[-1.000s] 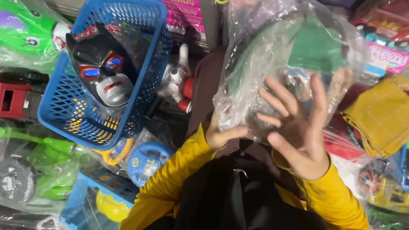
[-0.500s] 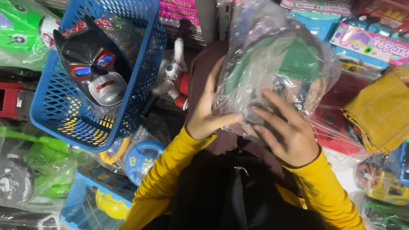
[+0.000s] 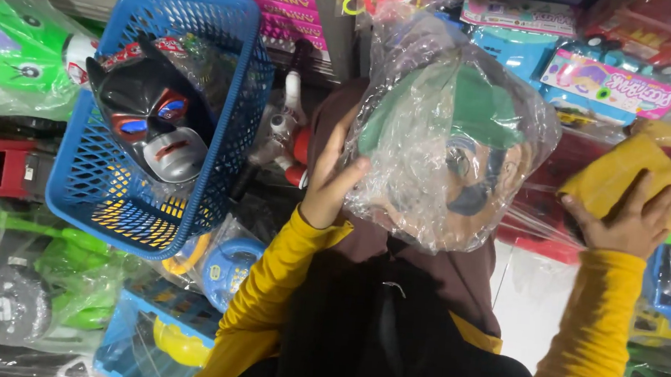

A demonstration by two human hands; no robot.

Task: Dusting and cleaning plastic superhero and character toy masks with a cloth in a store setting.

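Right hand (image 3: 627,226) now on yellow cloth (image 3: 624,177)

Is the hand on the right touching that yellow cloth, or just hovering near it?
Touching. The head view shows the right hand lying flat on the yellow cloth, fingers spread across its lower edge with no gap visible.

I see a green-capped mask (image 3: 457,134) with a moustache, wrapped in crinkled clear plastic, held upright at centre — and a flat yellow packet (image 3: 624,177) lying tilted, far right.
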